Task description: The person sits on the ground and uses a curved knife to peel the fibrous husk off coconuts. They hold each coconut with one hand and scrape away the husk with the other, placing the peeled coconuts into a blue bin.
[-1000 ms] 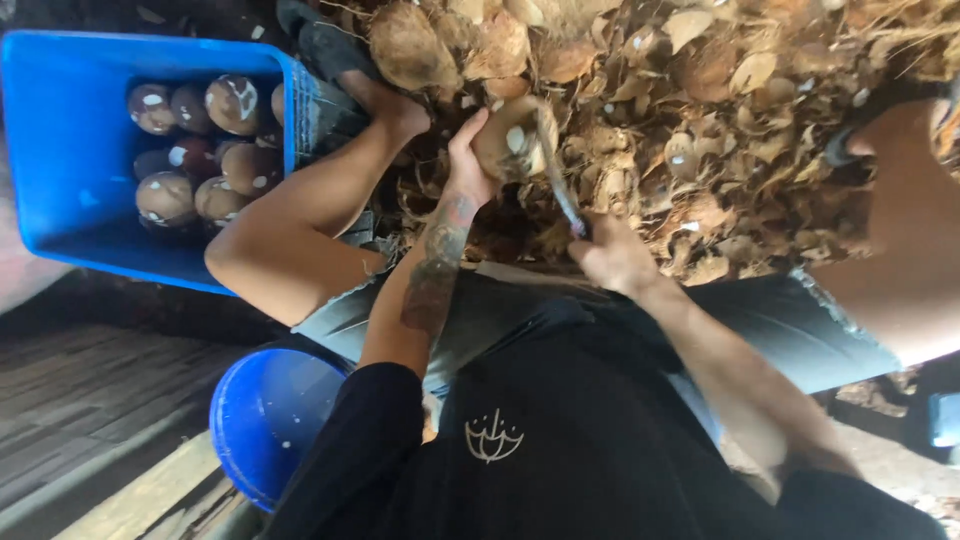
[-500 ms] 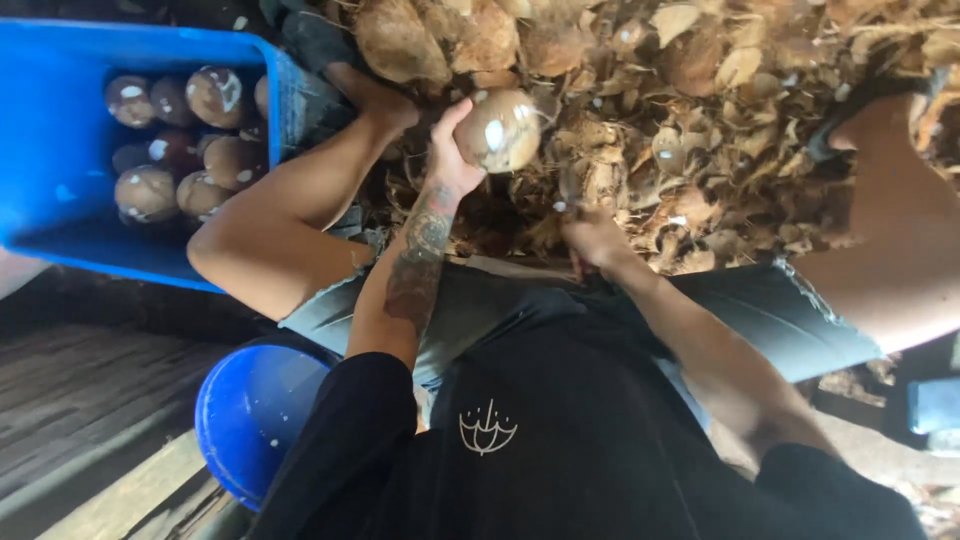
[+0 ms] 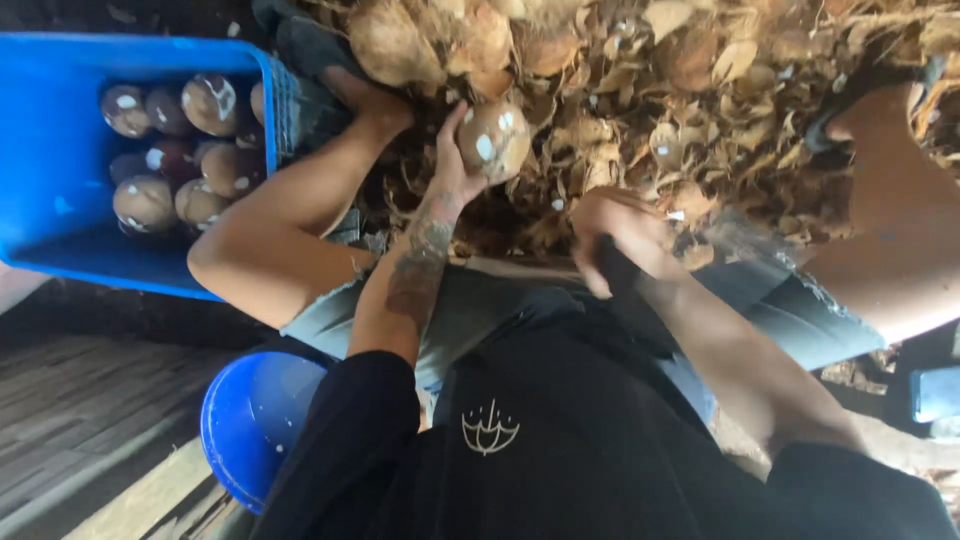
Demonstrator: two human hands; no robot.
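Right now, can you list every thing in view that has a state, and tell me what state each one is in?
Left hand: raised, gripping the husked coconut.
Husked coconut: held up over the husk pile, brown shell with white patches.
Right hand: lowered by the lap, closed; what it grips is too blurred to tell.
Blue crate: open-topped, partly filled with husked coconuts.
Husk pile: loose, heaped on the ground.
Blue round container: under the left arm, contents hidden.

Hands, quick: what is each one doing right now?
Left hand: closed on a peeled coconut, held up.
Right hand: fingers curled shut; what it grips cannot be told.
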